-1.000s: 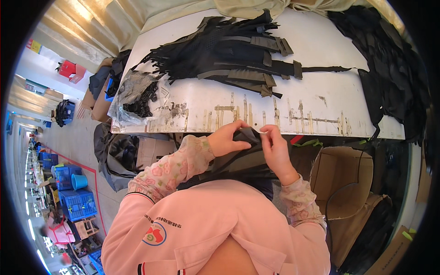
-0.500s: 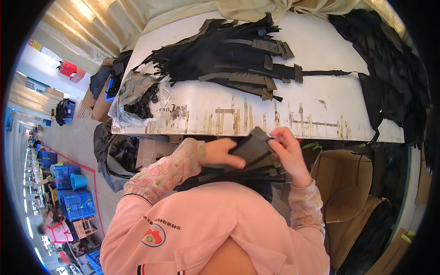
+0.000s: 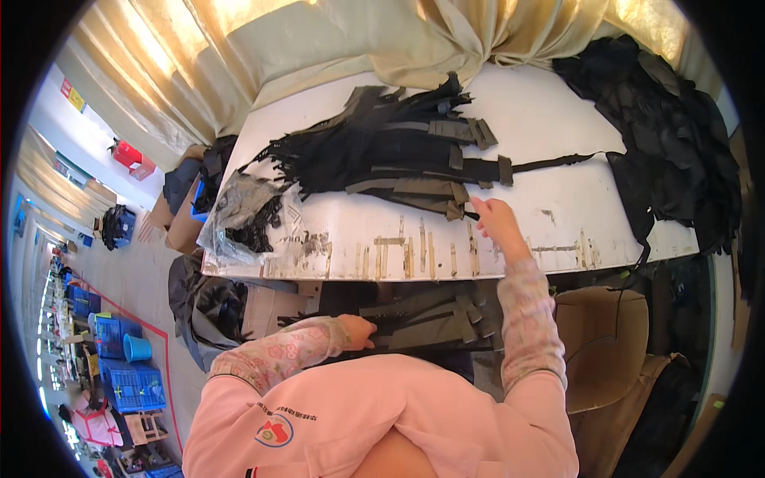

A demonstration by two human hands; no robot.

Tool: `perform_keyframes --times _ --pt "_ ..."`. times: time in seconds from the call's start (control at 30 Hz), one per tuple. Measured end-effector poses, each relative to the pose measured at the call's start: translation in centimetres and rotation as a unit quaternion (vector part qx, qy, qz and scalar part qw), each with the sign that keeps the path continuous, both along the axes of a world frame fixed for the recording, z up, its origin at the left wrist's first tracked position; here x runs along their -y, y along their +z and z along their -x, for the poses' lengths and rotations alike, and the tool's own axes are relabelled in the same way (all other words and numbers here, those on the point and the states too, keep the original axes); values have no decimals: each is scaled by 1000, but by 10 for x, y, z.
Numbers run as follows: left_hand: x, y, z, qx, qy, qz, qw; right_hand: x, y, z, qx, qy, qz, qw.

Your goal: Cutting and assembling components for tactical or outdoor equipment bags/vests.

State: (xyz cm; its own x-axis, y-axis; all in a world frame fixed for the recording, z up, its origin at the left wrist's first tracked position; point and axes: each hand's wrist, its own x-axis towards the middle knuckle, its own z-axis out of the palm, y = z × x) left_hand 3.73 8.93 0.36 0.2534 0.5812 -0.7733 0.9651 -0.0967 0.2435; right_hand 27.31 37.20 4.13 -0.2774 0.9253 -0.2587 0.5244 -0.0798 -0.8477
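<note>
My right hand [image 3: 496, 225] reaches over the white table, its fingers pinching the end of a dark fabric strip [image 3: 472, 215] at the near edge of a pile. This pile of black and grey-brown fabric strips [image 3: 390, 151] lies fanned out across the tabletop, with zipper-like black tapes among them. Low in front of me, my left hand [image 3: 357, 332] is closed at the side of a second bunch of black and grey strips [image 3: 426, 319], which lies across my lap below the table edge. Its fingertips are partly hidden.
The white table [image 3: 526, 255] has worn tape marks along its front. A clear plastic bag of black pieces [image 3: 247, 219] sits at its left corner. Black fabric [image 3: 669, 151] hangs over the right end. An open cardboard box [image 3: 598, 342] stands at lower right, dark cloth [image 3: 203, 307] at lower left.
My right hand has moved up and away from the lap to the table pile. My left hand has dropped lower and left; the dark piece held up between both hands is no longer raised.
</note>
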Motion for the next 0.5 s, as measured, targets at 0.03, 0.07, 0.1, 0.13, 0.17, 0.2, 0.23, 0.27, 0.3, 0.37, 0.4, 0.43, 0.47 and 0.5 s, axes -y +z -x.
perform_keyframes --times 0.03,0.07,0.1,0.13,0.17,0.2,0.23,0.27,0.3,0.37,0.4,0.43,0.47,0.5 --pt "-5 11 -6 -7 2 11 1000 -15 -12 8 -3 -4 -5 1000" --pt "-9 13 -5 13 -6 -11 1000 -29 -29 13 -14 15 -20 1000" --pt "-11 15 -2 32 -10 -32 999 -38 -41 19 -26 38 -35 998" --pt "-15 17 2 30 -10 -34 999 -39 -47 22 -16 29 -92 995" --pt "-19 21 8 100 49 -115 987 -31 -42 26 -20 35 -95 995" --pt "-25 25 14 171 105 -194 960 -18 -40 26 -59 32 -134 989" --pt "-36 50 10 227 187 -210 933 1 -32 25 -98 32 -171 980" --pt "-40 58 12 264 265 -267 888 25 -18 26 -147 57 -147 977" --pt "-47 59 14 294 252 -380 840 53 0 24 -193 80 -119 971" --pt "-71 84 10 286 199 -512 786 101 36 9 -174 185 -103 962" --pt "-83 95 5 289 169 -550 765 116 41 2 -205 231 -114 944" --pt "-98 101 1 294 172 -547 765 127 42 -6 -233 272 -125 925" --pt "-112 105 -3 311 85 -559 764 135 40 -12 -251 279 -102 921" --pt "-119 105 -7 325 -2 -568 756 138 40 -17 -247 278 -97 923"
